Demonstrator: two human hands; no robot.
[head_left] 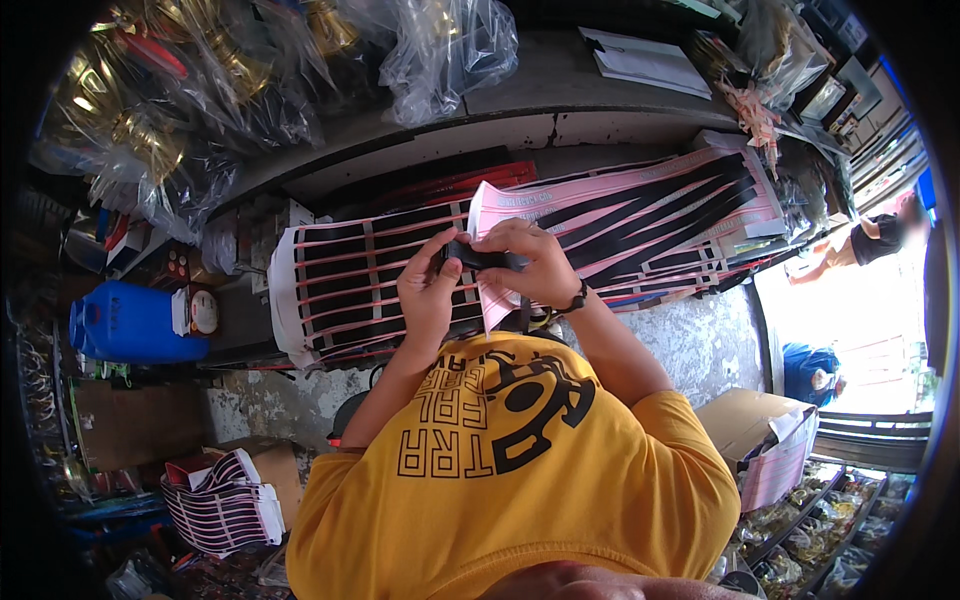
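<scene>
Close in front of my chest, my left hand pinches one end of a short black strip between thumb and fingers. My right hand, with a dark band on its wrist, grips the same strip a little to the right. Its fingers partly cover the strip. Under both hands lies a stack of white sheets with rows of black strips and thin pink lines. A pink backing sheet, with long loose black strips on it, spreads to the right; its near edge stands up beside my right hand.
A blue jerrycan stands at the left. Clear bags of gold-coloured parts crowd the back shelf, with white papers farther right. Cardboard boxes flank me, one beside striped sheets. People are at the bright opening.
</scene>
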